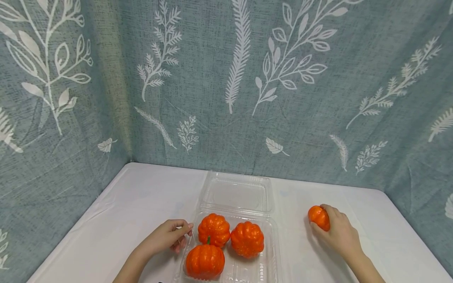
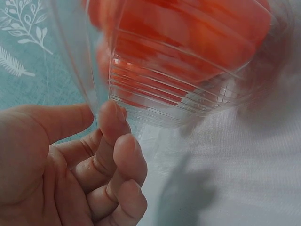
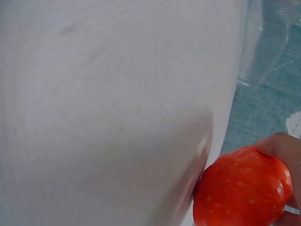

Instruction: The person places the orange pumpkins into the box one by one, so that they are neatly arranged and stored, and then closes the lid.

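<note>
A clear plastic clamshell box (image 1: 267,257) lies with its lid folded back, and three orange toy pumpkins sit in its base. One pumpkin (image 1: 214,230) is at the back left, another (image 1: 247,239) at the right, and a third with a green stem (image 1: 205,262) at the front left. My left hand (image 1: 170,236) pinches the box's left rim between thumb and index finger (image 2: 113,123); the other fingers curl loosely below. Off to the right, my right hand (image 1: 337,232) grips a smaller orange pumpkin (image 1: 318,217), thumb in front and fingers behind. The right wrist view shows this pumpkin (image 3: 242,188) close to the white cloth.
The hinged lid (image 1: 237,192) lies open behind the base, toward the back of the table. White cloth (image 1: 141,192) covers the table. A blue-green curtain with white leaf prints (image 1: 212,78) hangs along the back and both sides.
</note>
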A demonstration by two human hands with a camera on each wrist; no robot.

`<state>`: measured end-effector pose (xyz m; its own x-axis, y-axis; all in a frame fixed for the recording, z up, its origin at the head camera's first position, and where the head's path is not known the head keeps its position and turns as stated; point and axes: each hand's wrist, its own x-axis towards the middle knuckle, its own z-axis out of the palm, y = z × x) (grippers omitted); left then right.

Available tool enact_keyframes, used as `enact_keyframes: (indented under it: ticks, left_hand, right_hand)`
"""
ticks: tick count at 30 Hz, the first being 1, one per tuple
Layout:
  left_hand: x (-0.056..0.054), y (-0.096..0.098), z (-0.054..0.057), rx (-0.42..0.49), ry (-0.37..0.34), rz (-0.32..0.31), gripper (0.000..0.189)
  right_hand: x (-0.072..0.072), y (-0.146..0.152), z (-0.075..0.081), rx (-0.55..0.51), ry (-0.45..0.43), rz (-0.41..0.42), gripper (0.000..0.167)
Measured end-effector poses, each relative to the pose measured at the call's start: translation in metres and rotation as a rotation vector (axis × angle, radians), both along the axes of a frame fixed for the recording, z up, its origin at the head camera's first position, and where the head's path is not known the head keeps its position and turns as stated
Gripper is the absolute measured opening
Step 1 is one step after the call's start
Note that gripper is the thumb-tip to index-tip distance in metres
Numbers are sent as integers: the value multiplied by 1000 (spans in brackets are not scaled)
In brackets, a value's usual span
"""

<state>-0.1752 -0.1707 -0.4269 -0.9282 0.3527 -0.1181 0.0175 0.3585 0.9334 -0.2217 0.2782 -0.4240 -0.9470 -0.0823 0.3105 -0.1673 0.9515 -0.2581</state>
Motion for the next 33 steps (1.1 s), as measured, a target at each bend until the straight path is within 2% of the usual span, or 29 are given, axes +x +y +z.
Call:
enact_keyframes:
  ticks: [17,27,33]
  left_hand:
    - [2,0,0,2,12,2,31]
    - [2,0,1,5,11,1,30]
    - [3,1,3,7,12,3,31]
  right_hand:
    - [1,-1,1,6,-14,17,60]
    - [2,-1,3,-24,23,35,60]
    - [5,-2,11,-42,-57,44,63]
